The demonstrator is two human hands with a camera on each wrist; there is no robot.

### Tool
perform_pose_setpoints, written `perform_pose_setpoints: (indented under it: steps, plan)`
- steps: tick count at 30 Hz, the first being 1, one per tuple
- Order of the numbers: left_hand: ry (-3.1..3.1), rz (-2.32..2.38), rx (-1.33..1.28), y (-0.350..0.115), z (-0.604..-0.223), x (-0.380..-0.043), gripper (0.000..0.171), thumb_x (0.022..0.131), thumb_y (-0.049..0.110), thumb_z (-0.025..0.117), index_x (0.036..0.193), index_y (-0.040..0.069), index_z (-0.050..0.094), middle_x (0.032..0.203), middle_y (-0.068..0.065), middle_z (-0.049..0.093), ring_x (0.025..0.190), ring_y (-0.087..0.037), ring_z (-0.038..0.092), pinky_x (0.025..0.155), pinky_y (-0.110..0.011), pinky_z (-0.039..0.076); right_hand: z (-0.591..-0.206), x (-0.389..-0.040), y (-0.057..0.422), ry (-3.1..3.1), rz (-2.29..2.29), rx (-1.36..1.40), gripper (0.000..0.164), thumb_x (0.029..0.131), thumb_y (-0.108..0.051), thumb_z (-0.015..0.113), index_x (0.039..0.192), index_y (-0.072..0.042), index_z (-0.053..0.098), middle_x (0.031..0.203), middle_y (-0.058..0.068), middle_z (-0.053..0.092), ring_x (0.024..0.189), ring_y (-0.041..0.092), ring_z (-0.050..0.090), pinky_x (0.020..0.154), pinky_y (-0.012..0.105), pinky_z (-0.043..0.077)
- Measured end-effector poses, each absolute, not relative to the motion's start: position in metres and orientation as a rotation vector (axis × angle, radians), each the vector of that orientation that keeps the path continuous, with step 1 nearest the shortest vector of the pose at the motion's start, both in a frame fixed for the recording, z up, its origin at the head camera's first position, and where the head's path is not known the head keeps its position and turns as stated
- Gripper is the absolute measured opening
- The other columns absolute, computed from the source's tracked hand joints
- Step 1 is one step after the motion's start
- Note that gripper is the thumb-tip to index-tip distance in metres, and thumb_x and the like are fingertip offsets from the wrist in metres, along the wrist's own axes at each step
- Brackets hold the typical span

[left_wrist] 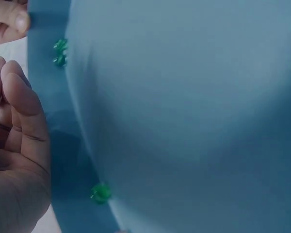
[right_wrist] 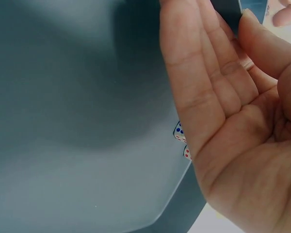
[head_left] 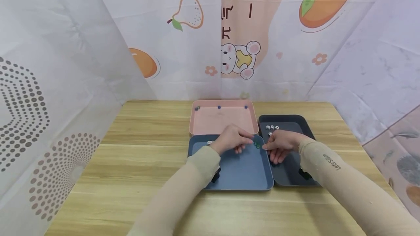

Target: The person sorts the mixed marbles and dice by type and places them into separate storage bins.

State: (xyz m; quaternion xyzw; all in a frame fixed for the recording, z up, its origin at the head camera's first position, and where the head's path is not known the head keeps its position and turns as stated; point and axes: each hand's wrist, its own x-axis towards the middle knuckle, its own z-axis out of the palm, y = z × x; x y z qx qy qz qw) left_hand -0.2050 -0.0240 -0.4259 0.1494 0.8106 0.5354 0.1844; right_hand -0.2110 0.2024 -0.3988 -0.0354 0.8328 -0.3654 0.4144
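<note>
Over the blue tray (head_left: pixel 239 170), my left hand (head_left: pixel 232 139) reaches toward the far right corner. Its thumb and index tips are close together; whether anything sits between them is hidden. Small shiny green pieces (head_left: pixel 257 145) lie in that corner, between both hands. Seen from the left wrist, a pair of green pieces (left_wrist: pixel 60 53) and a single green piece (left_wrist: pixel 101 193) rest along the tray's edge. My right hand (head_left: pixel 281 145) hangs over the wall between the blue and dark trays, thumb apart from its fairly straight fingers (right_wrist: pixel 189 63). Nothing shows in it.
White dice (head_left: pixel 272 127) lie at the far end of the dark grey tray (head_left: pixel 292 177); more white dice (head_left: pixel 210 142) sit in the blue tray's far left corner. Behind stands a pink tray (head_left: pixel 226 123) with small blue pieces (head_left: pixel 219 107) along its far side. A patterned curtain (head_left: pixel 183 65) backs the wooden table (head_left: pixel 137 148).
</note>
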Motion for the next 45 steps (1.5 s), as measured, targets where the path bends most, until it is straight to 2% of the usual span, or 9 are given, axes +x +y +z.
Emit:
perform_pose_setpoints:
  steps: [8, 16, 24, 31, 45]
  plan:
    - [2.241, 1.496, 0.321, -0.01, -0.441, -0.205, 0.018, 0.079, 0.014, 0.075, 0.097, 0.01, 0.074, 0.056, -0.013, 0.062, 0.039, -0.019, 0.056, 0.043, -0.036, 0.053, -0.397, -0.21, 0.201, 2.086, -0.897, -0.09, 0.03, 0.092, -0.025, 0.06, 0.086, 0.004, 0.064, 0.076, 0.019, 0.067, 0.065, 0.028, 0.067, 0.062, 0.041, 0.056]
    - [2.3, 1.38, 0.256, 0.001, -0.443, -0.205, 0.021, 0.078, 0.014, 0.076, 0.1, 0.014, 0.074, 0.053, -0.009, 0.061, 0.04, -0.018, 0.057, 0.042, -0.032, 0.052, -0.396, -0.212, 0.201, 2.097, -0.88, -0.081, 0.03, 0.092, -0.026, 0.06, 0.086, 0.004, 0.064, 0.077, 0.019, 0.067, 0.065, 0.027, 0.067, 0.062, 0.04, 0.056]
    - [2.323, 1.367, 0.28, 0.008, -0.446, -0.205, 0.021, 0.079, 0.013, 0.075, 0.099, 0.017, 0.074, 0.054, -0.012, 0.061, 0.039, -0.019, 0.056, 0.042, -0.033, 0.052, -0.396, -0.213, 0.202, 2.089, -0.887, -0.075, 0.03, 0.092, -0.025, 0.06, 0.088, 0.004, 0.063, 0.077, 0.019, 0.067, 0.066, 0.028, 0.067, 0.062, 0.04, 0.056]
    - [2.38, 1.303, 0.32, 0.013, -0.446, -0.207, 0.018, 0.079, 0.015, 0.075, 0.097, 0.018, 0.074, 0.052, -0.009, 0.061, 0.04, -0.02, 0.058, 0.041, -0.031, 0.051, -0.393, -0.213, 0.201, 2.092, -0.882, -0.084, 0.03, 0.092, -0.025, 0.059, 0.088, 0.004, 0.063, 0.077, 0.019, 0.067, 0.067, 0.029, 0.067, 0.063, 0.041, 0.056]
    - [2.545, 1.088, 0.369, 0.022, -0.446, -0.206, 0.008, 0.08, 0.017, 0.074, 0.088, 0.017, 0.075, 0.049, -0.003, 0.059, 0.036, -0.013, 0.054, 0.037, -0.025, 0.047, -0.396, -0.214, 0.203, 2.09, -0.896, -0.094, 0.03, 0.091, -0.026, 0.06, 0.088, 0.004, 0.062, 0.077, 0.019, 0.067, 0.066, 0.029, 0.067, 0.062, 0.041, 0.056]
